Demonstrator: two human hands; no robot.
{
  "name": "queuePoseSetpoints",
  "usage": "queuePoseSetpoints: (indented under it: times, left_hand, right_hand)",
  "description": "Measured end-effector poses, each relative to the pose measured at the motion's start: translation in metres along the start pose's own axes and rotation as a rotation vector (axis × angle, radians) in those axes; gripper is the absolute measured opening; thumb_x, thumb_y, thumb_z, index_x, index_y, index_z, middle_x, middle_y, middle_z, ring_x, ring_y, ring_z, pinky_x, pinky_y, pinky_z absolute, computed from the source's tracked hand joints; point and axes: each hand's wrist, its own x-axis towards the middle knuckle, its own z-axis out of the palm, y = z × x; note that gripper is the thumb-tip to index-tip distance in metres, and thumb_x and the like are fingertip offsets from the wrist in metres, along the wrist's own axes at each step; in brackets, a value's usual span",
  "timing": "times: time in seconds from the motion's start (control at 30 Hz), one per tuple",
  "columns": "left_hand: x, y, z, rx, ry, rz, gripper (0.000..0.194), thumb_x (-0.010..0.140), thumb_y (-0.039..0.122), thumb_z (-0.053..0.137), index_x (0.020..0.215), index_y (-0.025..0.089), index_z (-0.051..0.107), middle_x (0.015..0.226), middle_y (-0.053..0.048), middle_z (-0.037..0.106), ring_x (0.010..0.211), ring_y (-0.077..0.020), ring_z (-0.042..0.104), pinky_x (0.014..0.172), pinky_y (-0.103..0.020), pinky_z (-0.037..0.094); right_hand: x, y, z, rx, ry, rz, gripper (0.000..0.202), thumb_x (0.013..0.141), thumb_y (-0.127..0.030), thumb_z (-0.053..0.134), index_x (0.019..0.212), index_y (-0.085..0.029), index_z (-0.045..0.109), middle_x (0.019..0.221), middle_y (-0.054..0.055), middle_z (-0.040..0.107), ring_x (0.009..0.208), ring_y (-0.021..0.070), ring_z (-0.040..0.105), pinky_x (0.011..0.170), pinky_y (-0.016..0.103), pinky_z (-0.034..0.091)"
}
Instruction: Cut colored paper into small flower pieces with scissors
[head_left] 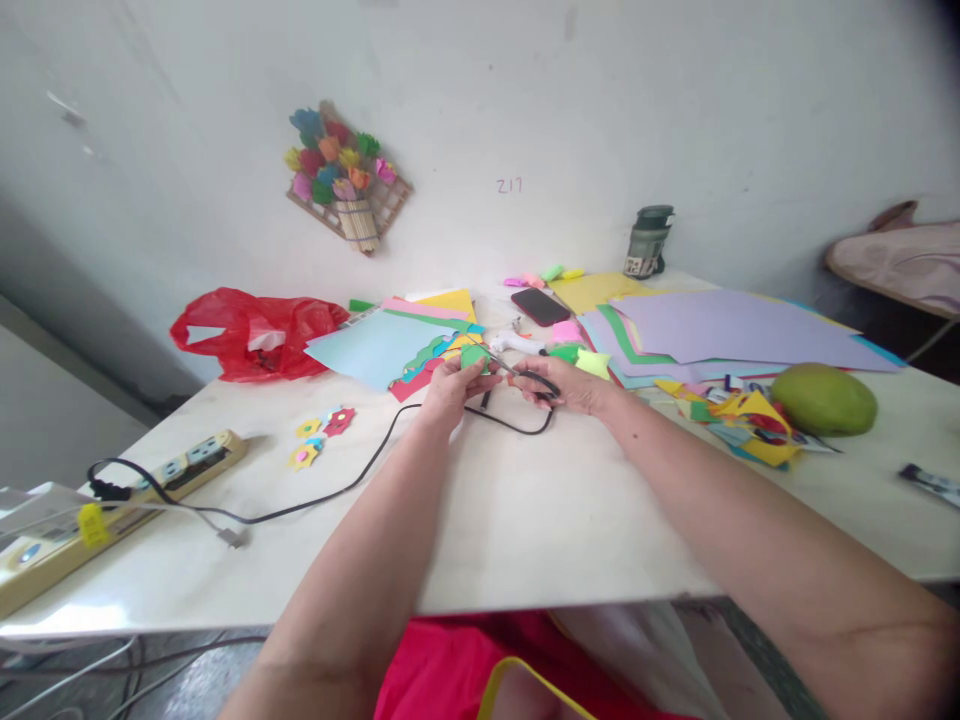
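Carefully now, pinching green paper [472, 355] in the left grip [450, 392] above the counter [555, 530], clamping scissors [541, 381] in the right grip [574, 385], best to turn the paper gently, keeping fingers [486, 383] clear of the blades [502, 363].

Head-worn camera, facing forward and down over tabletop [570, 530], wall behind.

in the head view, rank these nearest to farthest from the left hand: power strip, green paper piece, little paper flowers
1. Green paper piece: held in the left hand
2. Little paper flowers: on the table, left of the hand
3. Power strip: farther left, beyond the flowers
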Motion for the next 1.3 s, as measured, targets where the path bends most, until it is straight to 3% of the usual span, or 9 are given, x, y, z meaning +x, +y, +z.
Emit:
queuePoseSetpoints:
  times: [0.8,1.3]
  left_hand:
    - [-0.0009,-0.0005,0.0009,0.015,-0.008,-0.001,0.041,0.058,0.039,0.082,0.085,0.014,0.064,0.083,-0.004,0.072,0.065,-0.0132,0.068,0.07,-0.027,0.054]
    - [0.0003,-0.0015,-0.0002,0.022,-0.014,0.003,0.038,0.061,0.038,0.081,0.086,0.014,0.064,0.084,-0.005,0.071,0.067,-0.0152,0.068,0.076,-0.032,0.054]
  right_hand:
    - [-0.0012,-0.0013,0.0019,-0.029,-0.019,-0.03,0.026,0.073,-0.04,0.065,0.079,-0.017,0.055,0.052,-0.005,0.047,0.043,0.006,0.041,0.038,0.018,0.029]
    - [0.0002,0.0002,0.0014,-0.021,-0.012,-0.038,0.025,0.071,-0.04,0.063,0.078,-0.017,0.055,0.05,-0.006,0.046,0.042,0.0066,0.04,0.038,0.019,0.028]
